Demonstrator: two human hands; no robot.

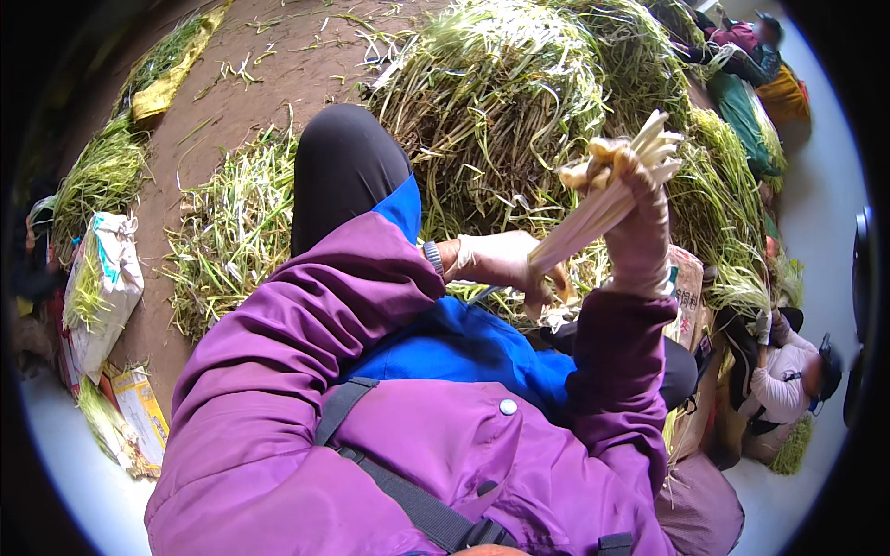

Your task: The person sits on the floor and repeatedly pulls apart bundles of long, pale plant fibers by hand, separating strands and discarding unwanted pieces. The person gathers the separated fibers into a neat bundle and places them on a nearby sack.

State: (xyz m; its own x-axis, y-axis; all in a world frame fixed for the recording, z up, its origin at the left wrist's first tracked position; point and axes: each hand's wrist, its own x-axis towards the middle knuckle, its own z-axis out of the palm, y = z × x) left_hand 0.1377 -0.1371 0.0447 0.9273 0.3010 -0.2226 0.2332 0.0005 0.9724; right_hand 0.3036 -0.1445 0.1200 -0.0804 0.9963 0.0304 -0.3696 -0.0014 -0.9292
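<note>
My right hand (641, 233), in a pale thin glove with stained fingertips, is raised and closed around a bundle of pale plant stalks (591, 219). The cut-looking tips of the stalks fan out above its fingers. Lower and to the left, my gloved left hand (504, 264) curls round the bundle's lower end, a watch (434, 258) at its wrist. Its fingers partly hide that end of the stalks. Behind both hands rises a large heap of long green stalks (487, 118), brownish toward the base.
Loose trimmed greens (233, 236) lie on the brown floor beside my knee (348, 167). A white woven sack (108, 292) and a cardboard box (141, 403) stand at left. Another person (782, 379) sits at right; a further person (747, 45) is at the far right.
</note>
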